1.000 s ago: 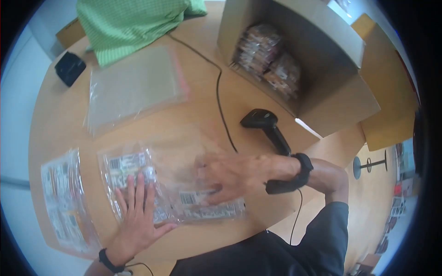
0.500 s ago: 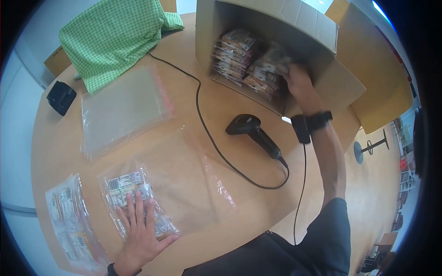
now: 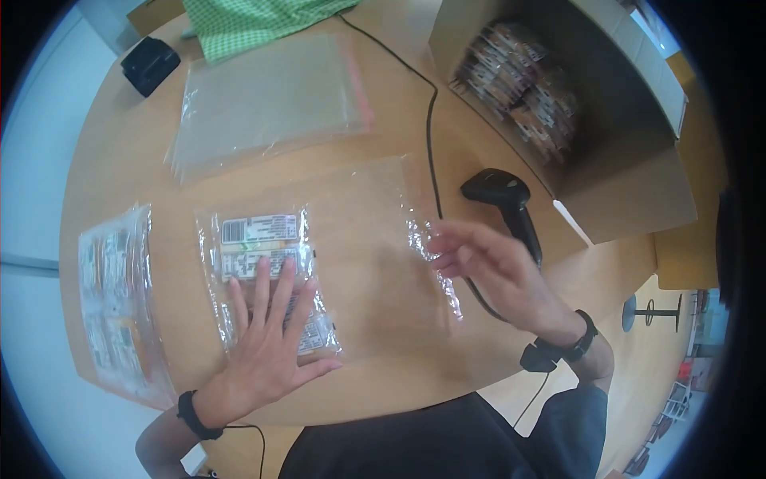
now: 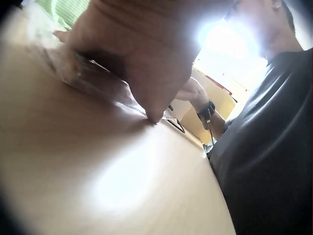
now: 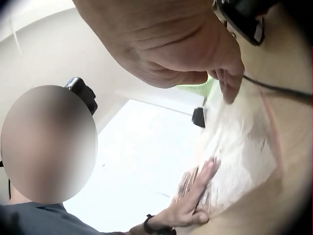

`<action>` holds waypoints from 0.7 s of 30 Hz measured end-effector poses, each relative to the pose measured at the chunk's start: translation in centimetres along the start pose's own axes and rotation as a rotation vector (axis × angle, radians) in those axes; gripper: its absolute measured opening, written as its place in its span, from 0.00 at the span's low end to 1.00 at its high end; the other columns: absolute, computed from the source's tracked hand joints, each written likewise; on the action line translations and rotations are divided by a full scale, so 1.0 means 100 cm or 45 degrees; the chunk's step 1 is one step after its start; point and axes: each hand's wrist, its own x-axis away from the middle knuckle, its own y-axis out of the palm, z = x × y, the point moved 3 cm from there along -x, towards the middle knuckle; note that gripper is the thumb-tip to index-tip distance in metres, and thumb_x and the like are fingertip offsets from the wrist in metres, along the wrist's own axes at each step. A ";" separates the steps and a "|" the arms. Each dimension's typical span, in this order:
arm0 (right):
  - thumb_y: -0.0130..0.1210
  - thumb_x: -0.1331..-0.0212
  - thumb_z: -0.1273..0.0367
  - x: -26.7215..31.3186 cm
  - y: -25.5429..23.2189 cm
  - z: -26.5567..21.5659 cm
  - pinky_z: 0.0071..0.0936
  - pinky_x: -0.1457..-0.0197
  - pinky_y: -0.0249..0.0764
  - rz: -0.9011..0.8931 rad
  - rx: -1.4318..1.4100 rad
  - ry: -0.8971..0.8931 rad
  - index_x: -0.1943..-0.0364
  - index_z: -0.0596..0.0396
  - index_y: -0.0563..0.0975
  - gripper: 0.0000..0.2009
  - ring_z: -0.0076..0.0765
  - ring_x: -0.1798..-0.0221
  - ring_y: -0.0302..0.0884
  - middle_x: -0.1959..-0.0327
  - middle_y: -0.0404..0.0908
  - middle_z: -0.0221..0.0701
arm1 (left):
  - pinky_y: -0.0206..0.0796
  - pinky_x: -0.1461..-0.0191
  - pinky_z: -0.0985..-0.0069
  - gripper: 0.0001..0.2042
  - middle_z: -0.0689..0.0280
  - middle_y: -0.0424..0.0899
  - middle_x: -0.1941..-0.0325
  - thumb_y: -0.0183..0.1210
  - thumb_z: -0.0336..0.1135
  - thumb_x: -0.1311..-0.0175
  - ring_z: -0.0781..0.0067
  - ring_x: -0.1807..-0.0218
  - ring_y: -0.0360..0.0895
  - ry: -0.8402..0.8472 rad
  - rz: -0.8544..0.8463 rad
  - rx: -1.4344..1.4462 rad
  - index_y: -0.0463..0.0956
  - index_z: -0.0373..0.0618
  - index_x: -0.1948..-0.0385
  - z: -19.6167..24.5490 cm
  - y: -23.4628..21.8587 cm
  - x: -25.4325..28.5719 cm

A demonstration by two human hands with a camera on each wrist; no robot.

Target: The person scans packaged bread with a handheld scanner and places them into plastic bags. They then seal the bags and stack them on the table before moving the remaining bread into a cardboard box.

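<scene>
A clear plastic bag (image 3: pixel 363 263) lies flat on the table with labelled packets (image 3: pixel 259 231) grouped in its left part. My left hand (image 3: pixel 263 343) rests on those packets, fingers spread and straight, thumb out to the side. At the bag's right end, my right hand (image 3: pixel 499 275) is over the shiny edge strip (image 3: pixel 419 239), its fingers loosely bent with nothing seen in them. In the right wrist view the right fingertips (image 5: pixel 230 93) point down at the bag. Several packets under the left palm are hidden.
Another filled clear bag (image 3: pixel 120 299) lies at the left edge. Behind are a stack of clear bags (image 3: pixel 267 104), a green checked cloth (image 3: pixel 255 24) and a black device (image 3: pixel 150 65). A corded scanner (image 3: pixel 503 195) and a cardboard box (image 3: pixel 630 172) holding packets (image 3: pixel 519 88) stand to the right.
My right hand was over packets in the bag's right part, then among packets in the box, and is now back at the bag's right edge. The left hand stays on the bag.
</scene>
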 end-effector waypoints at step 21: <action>0.65 0.30 0.70 -0.099 0.102 -0.011 0.29 0.51 0.78 -0.192 -0.900 0.381 0.25 0.60 0.68 0.31 0.30 0.48 0.80 0.47 0.85 0.38 | 0.31 0.15 0.34 0.72 0.33 0.27 0.14 0.72 0.75 0.54 0.24 0.14 0.28 -0.281 0.166 0.258 0.35 0.41 0.16 -0.029 -0.004 0.035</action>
